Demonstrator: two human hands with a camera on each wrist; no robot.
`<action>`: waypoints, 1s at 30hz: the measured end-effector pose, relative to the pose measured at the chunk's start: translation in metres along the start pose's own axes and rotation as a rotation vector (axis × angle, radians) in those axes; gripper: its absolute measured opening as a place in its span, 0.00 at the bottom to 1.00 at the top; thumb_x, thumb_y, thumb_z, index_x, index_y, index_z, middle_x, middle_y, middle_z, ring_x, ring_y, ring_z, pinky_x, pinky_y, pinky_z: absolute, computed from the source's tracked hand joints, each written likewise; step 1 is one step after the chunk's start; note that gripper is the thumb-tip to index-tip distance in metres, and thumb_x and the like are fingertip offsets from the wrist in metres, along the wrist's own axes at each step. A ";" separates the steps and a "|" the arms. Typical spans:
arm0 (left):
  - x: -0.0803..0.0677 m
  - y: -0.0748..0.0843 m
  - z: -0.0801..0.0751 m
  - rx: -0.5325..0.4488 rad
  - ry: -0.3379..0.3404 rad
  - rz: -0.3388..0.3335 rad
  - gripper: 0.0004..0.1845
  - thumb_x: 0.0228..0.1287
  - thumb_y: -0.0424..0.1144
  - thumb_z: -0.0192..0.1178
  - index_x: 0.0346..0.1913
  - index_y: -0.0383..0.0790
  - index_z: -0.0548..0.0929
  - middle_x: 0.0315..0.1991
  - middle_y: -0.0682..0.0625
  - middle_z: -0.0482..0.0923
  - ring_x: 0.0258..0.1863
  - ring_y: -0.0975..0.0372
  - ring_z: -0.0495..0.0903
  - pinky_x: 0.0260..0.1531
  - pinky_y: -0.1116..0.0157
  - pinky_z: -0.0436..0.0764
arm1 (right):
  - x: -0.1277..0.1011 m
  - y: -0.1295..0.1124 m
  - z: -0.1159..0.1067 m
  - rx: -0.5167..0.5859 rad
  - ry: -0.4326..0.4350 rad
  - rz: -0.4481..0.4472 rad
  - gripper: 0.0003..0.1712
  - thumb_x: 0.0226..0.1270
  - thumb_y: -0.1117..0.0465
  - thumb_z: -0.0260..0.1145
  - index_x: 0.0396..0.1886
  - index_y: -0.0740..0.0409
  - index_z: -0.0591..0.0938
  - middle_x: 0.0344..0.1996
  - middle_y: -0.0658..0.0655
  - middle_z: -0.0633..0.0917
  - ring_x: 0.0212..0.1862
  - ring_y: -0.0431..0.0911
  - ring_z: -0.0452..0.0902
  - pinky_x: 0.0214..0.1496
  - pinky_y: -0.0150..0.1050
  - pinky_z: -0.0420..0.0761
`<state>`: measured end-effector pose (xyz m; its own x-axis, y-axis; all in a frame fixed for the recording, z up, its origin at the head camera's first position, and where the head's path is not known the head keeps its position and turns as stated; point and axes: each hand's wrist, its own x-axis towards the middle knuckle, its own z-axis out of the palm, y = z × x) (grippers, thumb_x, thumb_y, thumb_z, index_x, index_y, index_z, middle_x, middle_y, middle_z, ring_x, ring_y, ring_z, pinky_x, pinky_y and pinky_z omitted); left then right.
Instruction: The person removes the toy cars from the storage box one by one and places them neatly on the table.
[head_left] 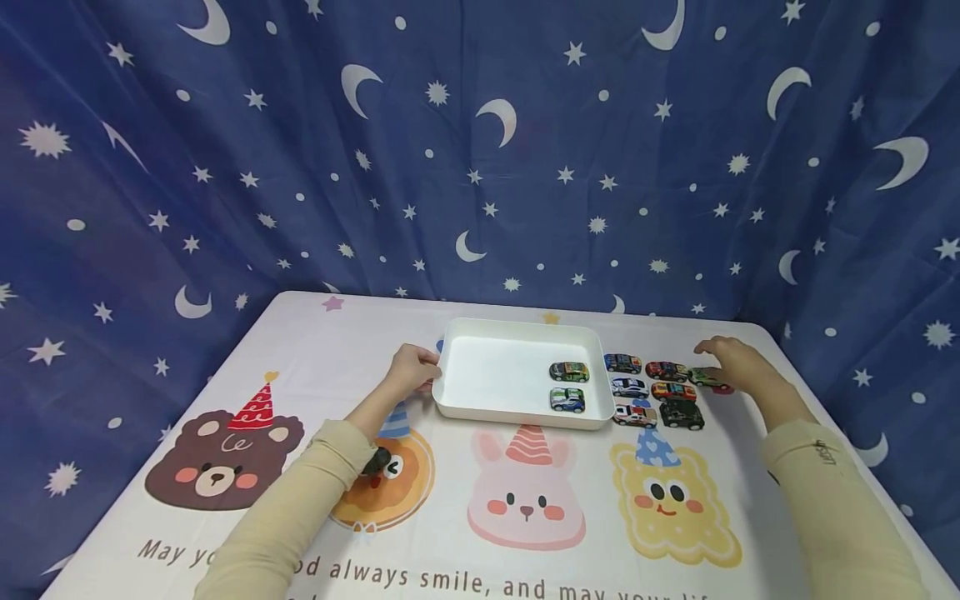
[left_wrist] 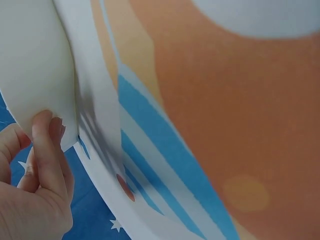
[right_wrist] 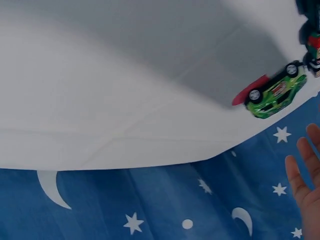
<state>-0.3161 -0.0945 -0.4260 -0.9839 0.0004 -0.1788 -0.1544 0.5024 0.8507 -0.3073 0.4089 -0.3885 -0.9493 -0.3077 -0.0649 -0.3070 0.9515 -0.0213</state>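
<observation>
Meanwhile, left hand (head_left: 411,367) fingers grip the tray (head_left: 480,408) edge; right hand (head_left: 731,360) hovers, fingers relaxed.

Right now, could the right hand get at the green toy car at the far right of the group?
Probably yes: the right hand hovers open right beside the green toy car, with nothing between them.

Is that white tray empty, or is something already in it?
Not empty. The white tray holds two toy cars at its right end, one behind the other; the rest of its floor is bare. More cars stand outside it on the table.
</observation>
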 end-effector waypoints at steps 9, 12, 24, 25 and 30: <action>-0.001 0.002 0.000 -0.001 0.006 -0.004 0.15 0.56 0.27 0.60 0.47 0.26 0.81 0.37 0.36 0.83 0.19 0.66 0.76 0.19 0.74 0.81 | 0.006 -0.025 -0.011 -0.025 0.026 -0.004 0.20 0.54 0.69 0.69 0.48 0.70 0.79 0.45 0.72 0.80 0.49 0.66 0.75 0.52 0.61 0.76; -0.003 0.001 0.000 -0.006 0.010 -0.002 0.15 0.55 0.26 0.59 0.47 0.26 0.80 0.36 0.36 0.83 0.19 0.66 0.75 0.19 0.73 0.81 | 0.011 -0.034 -0.014 -0.033 0.026 -0.024 0.20 0.55 0.68 0.69 0.49 0.69 0.79 0.46 0.71 0.80 0.49 0.66 0.75 0.53 0.61 0.76; -0.001 -0.001 0.000 0.007 -0.005 -0.002 0.15 0.57 0.27 0.60 0.47 0.26 0.80 0.39 0.35 0.82 0.21 0.65 0.78 0.22 0.73 0.82 | 0.022 -0.073 -0.012 0.076 0.012 -0.051 0.20 0.59 0.67 0.67 0.51 0.69 0.79 0.48 0.70 0.81 0.52 0.63 0.76 0.56 0.56 0.77; -0.001 -0.001 0.000 0.007 -0.007 -0.001 0.15 0.57 0.28 0.60 0.48 0.26 0.80 0.40 0.35 0.82 0.22 0.64 0.79 0.22 0.73 0.83 | 0.023 -0.076 -0.012 0.090 0.014 -0.053 0.20 0.59 0.67 0.66 0.51 0.69 0.79 0.48 0.70 0.81 0.52 0.62 0.76 0.56 0.56 0.77; -0.002 0.000 0.001 0.009 -0.008 -0.002 0.14 0.58 0.28 0.60 0.48 0.27 0.81 0.42 0.35 0.82 0.25 0.63 0.81 0.24 0.73 0.83 | 0.026 -0.090 -0.012 0.129 0.021 -0.080 0.20 0.61 0.66 0.65 0.52 0.69 0.78 0.48 0.69 0.81 0.52 0.62 0.76 0.54 0.54 0.79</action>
<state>-0.3142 -0.0940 -0.4257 -0.9828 0.0066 -0.1845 -0.1554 0.5098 0.8461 -0.3050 0.3149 -0.3765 -0.9236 -0.3815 -0.0370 -0.3720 0.9154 -0.1539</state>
